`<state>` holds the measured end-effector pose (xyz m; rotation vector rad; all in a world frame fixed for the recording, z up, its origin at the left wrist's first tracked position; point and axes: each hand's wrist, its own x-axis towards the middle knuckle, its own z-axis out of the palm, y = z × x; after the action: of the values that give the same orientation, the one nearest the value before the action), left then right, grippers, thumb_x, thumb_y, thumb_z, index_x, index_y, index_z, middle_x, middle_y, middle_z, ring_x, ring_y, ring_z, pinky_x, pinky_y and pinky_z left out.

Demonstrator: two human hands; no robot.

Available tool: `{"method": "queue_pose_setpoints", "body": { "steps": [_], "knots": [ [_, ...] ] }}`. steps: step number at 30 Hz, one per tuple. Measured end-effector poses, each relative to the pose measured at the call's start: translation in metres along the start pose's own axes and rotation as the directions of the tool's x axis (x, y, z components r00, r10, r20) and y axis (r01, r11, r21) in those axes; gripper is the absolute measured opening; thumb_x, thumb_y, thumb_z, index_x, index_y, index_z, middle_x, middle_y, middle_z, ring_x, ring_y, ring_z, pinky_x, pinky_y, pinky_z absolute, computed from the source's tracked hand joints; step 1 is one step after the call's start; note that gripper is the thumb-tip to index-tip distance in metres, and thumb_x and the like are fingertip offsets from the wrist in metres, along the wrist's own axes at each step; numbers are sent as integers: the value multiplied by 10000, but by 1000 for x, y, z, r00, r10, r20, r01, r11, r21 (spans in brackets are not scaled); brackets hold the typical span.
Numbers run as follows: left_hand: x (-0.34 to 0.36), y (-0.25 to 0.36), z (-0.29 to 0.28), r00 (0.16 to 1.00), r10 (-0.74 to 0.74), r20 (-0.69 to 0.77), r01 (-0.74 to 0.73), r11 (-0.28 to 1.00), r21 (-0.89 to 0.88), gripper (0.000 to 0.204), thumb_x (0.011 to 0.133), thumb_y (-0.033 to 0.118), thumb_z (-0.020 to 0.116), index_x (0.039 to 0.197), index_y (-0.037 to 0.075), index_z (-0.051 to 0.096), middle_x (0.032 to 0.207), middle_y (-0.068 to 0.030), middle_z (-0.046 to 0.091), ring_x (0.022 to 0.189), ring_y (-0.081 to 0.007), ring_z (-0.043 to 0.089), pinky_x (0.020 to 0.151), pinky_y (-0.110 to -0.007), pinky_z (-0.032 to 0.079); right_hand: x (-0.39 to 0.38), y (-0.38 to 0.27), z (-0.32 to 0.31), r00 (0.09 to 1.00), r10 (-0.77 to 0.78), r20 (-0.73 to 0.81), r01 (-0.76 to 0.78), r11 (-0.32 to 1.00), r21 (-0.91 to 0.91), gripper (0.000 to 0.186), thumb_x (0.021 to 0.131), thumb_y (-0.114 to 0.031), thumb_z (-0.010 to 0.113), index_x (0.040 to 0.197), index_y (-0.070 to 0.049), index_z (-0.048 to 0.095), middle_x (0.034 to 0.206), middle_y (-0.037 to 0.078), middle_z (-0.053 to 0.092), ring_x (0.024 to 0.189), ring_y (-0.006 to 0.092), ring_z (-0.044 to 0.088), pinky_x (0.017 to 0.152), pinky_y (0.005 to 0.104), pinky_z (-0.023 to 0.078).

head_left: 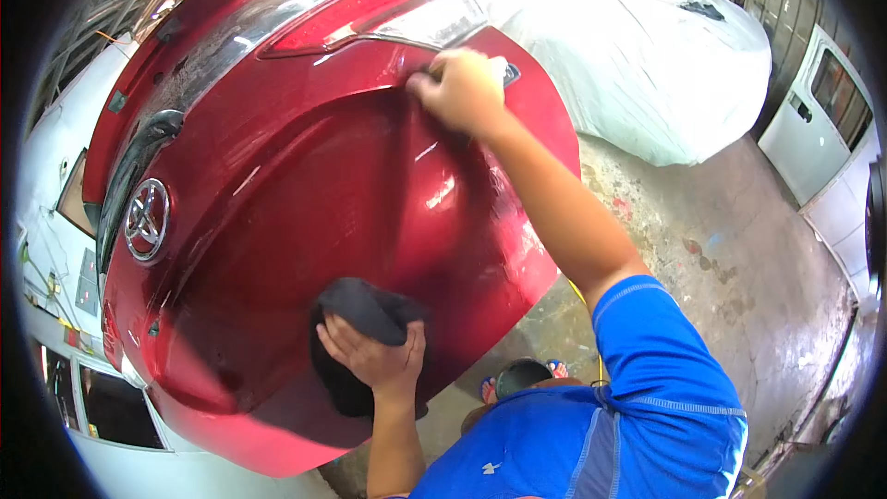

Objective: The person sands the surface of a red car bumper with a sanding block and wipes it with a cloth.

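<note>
A red car tailgate point(305, 212) fills the middle, with a round chrome emblem point(147, 219) at its left and a red-and-clear tail light point(397, 18) along the top. My left hand point(374, 351) holds a black cloth point(356, 300) against the lower part of the panel, fingers bent over its folds. Just below the tail light, my right hand point(462, 91) is closed and slightly blurred against the panel. Whatever it grips is hidden by the fingers. A small badge point(511, 74) shows beside the knuckles.
A covered vehicle under a pale sheet point(637, 46) stands at the back right. A loose white vehicle door point(818, 120) leans at the far right. A white vehicle point(111, 416) stands at lower left. Near my feet is a dark round container point(522, 376) on the stained concrete floor point(702, 231).
</note>
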<state>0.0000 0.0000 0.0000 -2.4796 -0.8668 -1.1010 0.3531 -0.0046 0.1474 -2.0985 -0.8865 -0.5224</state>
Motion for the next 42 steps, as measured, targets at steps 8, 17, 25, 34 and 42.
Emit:
{"method": "queue_pose_setpoints", "body": {
  "steps": [8, 17, 25, 34, 42],
  "knots": [
    [28, 44, 2, 995, 69, 74, -68, 998, -6, 909, 813, 383, 739, 1479, -162, 447, 1469, -361, 483, 1430, -515, 450, 1256, -608, 282, 25, 34, -9, 992, 126, 22, -127, 990, 65, 377, 867, -457, 778, 936, -89, 823, 929, 153, 791, 950, 362, 745, 994, 537, 451],
    [89, 81, 8, 972, 155, 177, -140, 986, -93, 880, 839, 363, 793, 1492, -133, 472, 1528, -370, 436, 1484, -492, 399, 1278, -570, 292, -69, 64, -66, 995, 97, -13, -82, 899, 430, 466, 858, -470, 842, 878, -14, 747, 870, 178, 770, 836, 327, 755, 792, 436, 570],
    [248, 135, 74, 856, 485, 178, -481, 874, -68, 644, 1019, 376, 621, 1377, -157, 581, 1508, -384, 504, 1473, -486, 445, 1264, -536, 325, -278, 148, -87, 792, 385, 475, -605, 605, 518, 352, 888, -345, 865, 861, -13, 748, 715, 47, 725, 661, 97, 636, 637, 319, 510],
    [356, 226, 158, 714, 509, 481, -470, 857, -210, 707, 1056, 476, 448, 1486, -77, 550, 1639, -288, 433, 1560, -396, 375, 1274, -490, 319, -349, 186, -162, 640, 618, 457, -768, 531, 357, 295, 909, -252, 853, 842, 6, 726, 713, 59, 735, 618, 90, 653, 568, 291, 508],
    [269, 292, 163, 731, 554, 399, -640, 759, 120, 727, 1042, 487, 514, 1529, -53, 523, 1668, -272, 406, 1575, -413, 340, 1286, -517, 258, -405, 204, -172, 599, 660, 453, -796, 430, 426, 221, 956, -195, 785, 909, 7, 711, 777, 69, 763, 668, 102, 674, 625, 304, 535]
  ]
}}
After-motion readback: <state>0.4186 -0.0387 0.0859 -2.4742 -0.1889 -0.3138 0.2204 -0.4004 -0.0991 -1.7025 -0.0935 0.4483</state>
